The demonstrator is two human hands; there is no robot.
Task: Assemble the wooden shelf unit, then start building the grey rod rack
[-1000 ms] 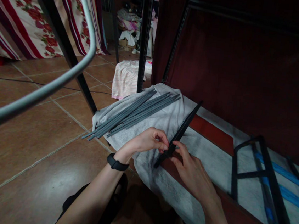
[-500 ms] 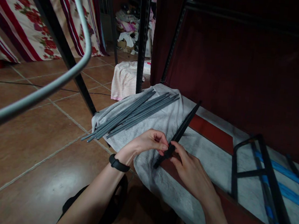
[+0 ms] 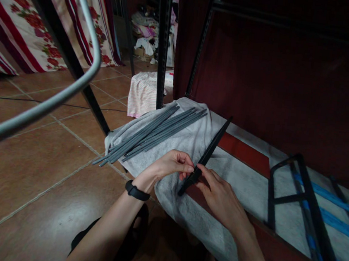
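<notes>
Black rod (image 3: 208, 150) pinched between left hand (image 3: 170, 166) and right hand (image 3: 221, 198), over grey towel (image 3: 192, 138).

left hand (image 3: 171, 165) + right hand (image 3: 222, 197): pinching black rod (image 3: 208, 152) | grey rods (image 3: 152, 134): on towel (image 3: 188, 142)

Black strip (image 3: 209, 150), grey rods (image 3: 152, 132) on pale grey towel (image 3: 192, 138), red-flowered striped cloth (image 3: 24, 19), terracotta floor tiles (image 3: 33, 165).

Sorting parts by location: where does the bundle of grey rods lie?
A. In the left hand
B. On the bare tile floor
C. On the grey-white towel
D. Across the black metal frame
C: the grey rods rest on the grey-white towel, apart from both hands.
</notes>
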